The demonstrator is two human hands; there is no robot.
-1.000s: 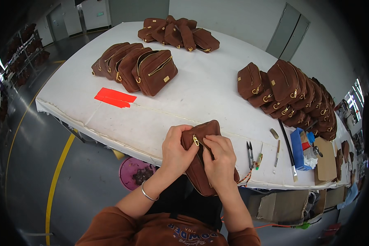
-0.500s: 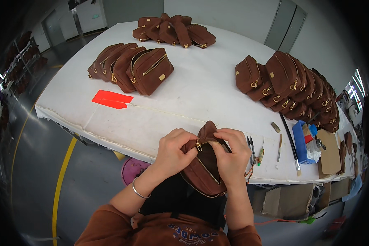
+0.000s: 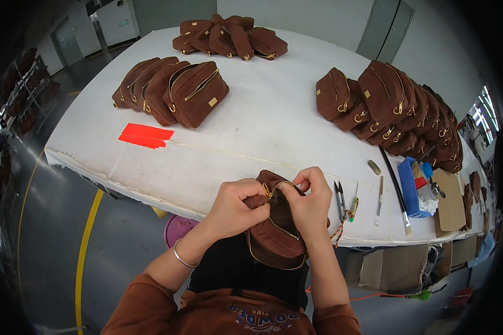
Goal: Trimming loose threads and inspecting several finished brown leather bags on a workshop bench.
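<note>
A brown zippered bag (image 3: 276, 237) is held at the table's near edge, partly over my lap, with its zipped mouth gaping. My left hand (image 3: 237, 206) pinches the bag's edge beside the gold zipper pull (image 3: 268, 191). On the other side, my right hand (image 3: 308, 204) grips the rim of the opening, its thumb toward the inside and its fingers bent over the edge. The dark lining shows between the two hands. Part of the bag's far end is hidden behind my fingers.
Finished-looking brown bags stand in a left group (image 3: 173, 92), a far group (image 3: 229, 39) and a large right pile (image 3: 397, 106). Red tape (image 3: 145, 135) lies on the white table (image 3: 229, 151). Right of my hands are tweezers (image 3: 340, 198), a brush (image 3: 397, 192) and a blue box (image 3: 411, 190).
The bag's top has tipped and folded down a little, and its opening shows more lining. My right hand has shifted slightly left and its fingers have lifted off the far tip. The view has moved slightly.
</note>
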